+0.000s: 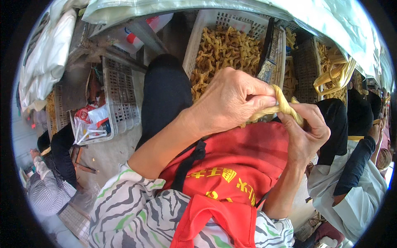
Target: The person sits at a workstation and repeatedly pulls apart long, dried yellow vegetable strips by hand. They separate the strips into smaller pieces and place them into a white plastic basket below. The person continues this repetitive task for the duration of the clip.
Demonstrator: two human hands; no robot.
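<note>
Between my hands, above the red apron (248,152), is a yellowish, pliable strip (283,104), looped over itself like a loose knot; its material looks like bean curd skin, though I cannot be sure. My left hand (229,99) pinches the strip between thumb and index finger on the left side of the loop. On the right side, my right hand (305,130) grips the crossed part with thumb and fingers. Beyond my left hand stands a white plastic crate (190,51) holding many small knotted yellow-brown pieces (229,49).
Translucent plastic sheeting (335,21) covers a surface at the top. A crate with plastic bags (111,124) stands at left. More yellow strips (338,74) hang at the right. Other people sit close by at the right (356,173) and at the far left (49,192).
</note>
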